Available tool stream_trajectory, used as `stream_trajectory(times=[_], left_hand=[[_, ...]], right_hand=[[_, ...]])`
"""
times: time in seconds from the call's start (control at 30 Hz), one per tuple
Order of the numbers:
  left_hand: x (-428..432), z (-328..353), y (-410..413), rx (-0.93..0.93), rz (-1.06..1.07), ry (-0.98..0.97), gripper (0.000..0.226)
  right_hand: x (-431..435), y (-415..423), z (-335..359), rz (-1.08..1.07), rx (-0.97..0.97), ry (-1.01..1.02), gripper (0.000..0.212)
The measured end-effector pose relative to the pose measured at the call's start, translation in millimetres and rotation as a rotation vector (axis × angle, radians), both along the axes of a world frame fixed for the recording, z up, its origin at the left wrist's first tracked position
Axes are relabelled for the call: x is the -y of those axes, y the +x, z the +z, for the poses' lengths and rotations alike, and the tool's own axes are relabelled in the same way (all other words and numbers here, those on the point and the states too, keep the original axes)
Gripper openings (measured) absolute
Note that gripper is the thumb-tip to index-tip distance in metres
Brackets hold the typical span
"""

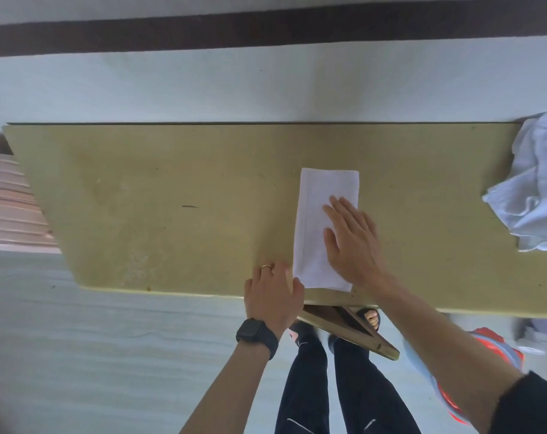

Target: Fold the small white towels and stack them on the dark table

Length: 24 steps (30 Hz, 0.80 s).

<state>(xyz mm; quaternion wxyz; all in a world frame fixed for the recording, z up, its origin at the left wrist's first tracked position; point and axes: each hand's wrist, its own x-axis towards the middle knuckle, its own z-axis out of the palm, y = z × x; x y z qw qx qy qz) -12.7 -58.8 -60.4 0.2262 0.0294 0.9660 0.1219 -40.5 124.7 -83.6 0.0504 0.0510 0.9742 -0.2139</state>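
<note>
A small white towel (317, 214), folded into a long narrow strip, lies on the olive-yellow table (172, 198) near its front edge. My right hand (352, 242) lies flat on the strip's right half with straight, spread fingers. My left hand (273, 292) rests at the table's front edge, touching the strip's near left corner; whether its fingers pinch the cloth is hidden. A black watch sits on that wrist and a ring on one finger.
A heap of crumpled white towels (535, 186) lies at the table's right end. A pale wall runs behind the table. A pink ribbed object (12, 202) sits at the left. My legs and a wooden brace (350, 327) show below the front edge.
</note>
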Motion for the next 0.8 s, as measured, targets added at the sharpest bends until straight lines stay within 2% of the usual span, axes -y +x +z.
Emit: stream_trajectory(times=[0.1,0.17,0.23,0.37,0.47,0.63,0.8], left_hand=[[14,-18,1,-0.351,-0.289,0.157,0.043],[21,-28,-4,-0.389,-0.501,0.226,0.05],[22,-37,-7,-0.332,-0.629,0.212,0.055],[21,-48,-4,-0.242,-0.633,0.205,0.05],[18,-49,0,-0.278,-0.578,0.232,0.041],[18,-48,9,-0.353,-0.624,0.228,0.035],[27,-53,31,-0.424,-0.85,0.151,0.046]], right_hand=[[-5,66,-4,-0.029,-0.076,-0.028,0.048],[-7,98,-11,0.031,-0.068,-0.012,0.055],[-11,113,-20,0.032,-0.074,0.011,0.055],[-9,112,-26,-0.19,-0.113,-0.051,0.032],[-5,112,-31,-0.258,-0.171,-0.089,0.033],[-11,128,-30,-0.146,-0.22,0.029,0.035],[-20,163,-35,0.044,-0.252,0.121,0.036]])
